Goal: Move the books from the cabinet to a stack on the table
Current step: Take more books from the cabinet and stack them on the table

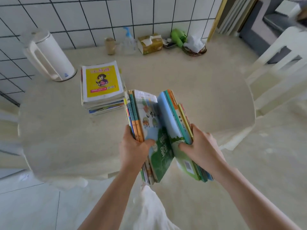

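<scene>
Books [163, 130]: a fat bundle of thin, glossy paperbacks, held up over the near edge of the bench [191, 83], split down the middle into a V so two green-and-blue illustrated covers face up. Spines run teal, orange and yellow. The left hand [132, 147] grips the left half, thumb curled over onto the cover; the right hand [197, 146] grips the right half the same way, fingers wrapped round the outer edge. Both arms are bare.

The bench itself is big, rounded at the corners, with a matte cream surface that looks a bit scuffed. It sits against a wall of white square tiles [116, 14] with dark grout. A white slatted chair [279, 63] is tucked in on the right.

On the bench, just left of the held bundle, there's a stack [101, 87] of more soft-cover books, edges a bit ragged, topped with a bright yellow cover with a cartoon figure. Behind that to the left is a tall smooth white plastic kettle [48, 55] with a loop handle.

Along the back wall: a yellowish tissue box [150, 44] with a tissue poking out of the slot, a clear spray bottle [128, 40] with a blue top, a small tan cup [110, 45], something green and lumpy [178, 37] (can't tell what), and a shallow dark round dish [194, 51] holding crumpled white paper.
</scene>
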A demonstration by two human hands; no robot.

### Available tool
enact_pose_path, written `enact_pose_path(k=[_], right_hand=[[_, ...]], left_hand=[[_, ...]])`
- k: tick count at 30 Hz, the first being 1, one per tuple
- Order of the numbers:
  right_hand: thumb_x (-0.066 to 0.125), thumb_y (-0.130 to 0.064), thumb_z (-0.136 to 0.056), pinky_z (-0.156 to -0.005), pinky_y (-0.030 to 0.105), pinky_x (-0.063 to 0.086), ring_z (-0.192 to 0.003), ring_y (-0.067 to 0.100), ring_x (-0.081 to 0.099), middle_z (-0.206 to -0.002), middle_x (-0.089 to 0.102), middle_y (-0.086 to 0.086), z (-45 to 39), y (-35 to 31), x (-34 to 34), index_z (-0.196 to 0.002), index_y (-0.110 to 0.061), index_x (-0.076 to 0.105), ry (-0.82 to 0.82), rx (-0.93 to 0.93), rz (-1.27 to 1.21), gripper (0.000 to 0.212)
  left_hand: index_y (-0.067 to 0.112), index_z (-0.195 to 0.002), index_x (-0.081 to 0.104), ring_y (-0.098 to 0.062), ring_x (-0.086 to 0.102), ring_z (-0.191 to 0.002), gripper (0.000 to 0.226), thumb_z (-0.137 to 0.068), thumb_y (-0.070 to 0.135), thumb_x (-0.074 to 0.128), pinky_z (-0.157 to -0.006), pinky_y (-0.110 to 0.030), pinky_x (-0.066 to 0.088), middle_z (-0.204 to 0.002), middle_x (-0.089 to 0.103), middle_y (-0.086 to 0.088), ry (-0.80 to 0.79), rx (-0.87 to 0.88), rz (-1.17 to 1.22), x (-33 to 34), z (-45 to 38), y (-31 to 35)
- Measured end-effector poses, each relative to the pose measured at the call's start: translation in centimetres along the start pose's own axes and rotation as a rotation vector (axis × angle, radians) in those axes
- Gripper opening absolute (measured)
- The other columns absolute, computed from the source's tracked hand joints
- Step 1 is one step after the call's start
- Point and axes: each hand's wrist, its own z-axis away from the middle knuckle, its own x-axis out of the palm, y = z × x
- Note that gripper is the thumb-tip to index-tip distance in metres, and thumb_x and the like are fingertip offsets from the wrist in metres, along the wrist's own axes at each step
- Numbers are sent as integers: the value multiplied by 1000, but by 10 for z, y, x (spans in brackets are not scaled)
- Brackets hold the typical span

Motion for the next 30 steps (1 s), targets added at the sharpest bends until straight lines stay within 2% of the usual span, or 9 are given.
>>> enact_pose_path(k=[5,9,14,18,23,26,30], right_hand=[[65,-31,-80,-46,18,40,-61,7,58,-79,57,-9,-68,-21,-6,-102,-27,47,8,24,-6,29],[65,-30,-81,-43,14,36,-57,6,56,-76,55,-9,-116,-35,-12,-99,-26,46,19,44,4,27],[65,-30,-80,-43,16,39,-57,6,59,-75,57,-10,-160,-37,-19,-95,-25,48,43,53,-2,24],[65,-30,-80,-42,18,36,-55,6,56,-72,55,-11,-196,-37,-25,-97,-27,46,30,39,-7,26],[65,-31,-77,-47,26,44,-61,12,59,-74,60,-6,-245,-37,-35,-96,-26,49,5,-25,-25,25],[66,-29,-78,-48,26,42,-63,10,57,-73,58,-8,-270,-40,-42,-94,-25,50,-13,-53,-47,24],[68,-30,-76,-53,30,47,-66,11,59,-73,59,-8,-303,-56,-46,-91,-25,49,-14,-108,-55,24]], left_hand=[[26,-107,54,-16,69,-84,54,-63,10,81,-65,-37,60,-95,70,6,-10,-10,7,1,-70,24],[24,-111,55,-15,69,-83,56,-64,10,82,-66,-36,60,-94,71,7,-26,-13,6,1,-121,41],[26,-105,56,-18,69,-84,55,-59,12,82,-72,-41,59,-92,71,6,-1,-58,17,6,-166,48],[30,-95,55,-18,71,-80,50,-57,13,83,-70,-45,60,-87,72,5,-6,-120,45,15,-193,50],[24,-98,57,-21,73,-79,53,-56,3,84,-70,-42,61,-89,74,0,-8,-168,133,14,-225,67],[16,-102,58,-22,74,-79,52,-60,-7,81,-68,-39,60,-89,75,-3,-29,-216,227,1,-243,79],[11,-105,59,-28,73,-80,50,-63,-10,77,-70,-41,59,-90,76,-9,-3,-287,363,-23,-264,89]])
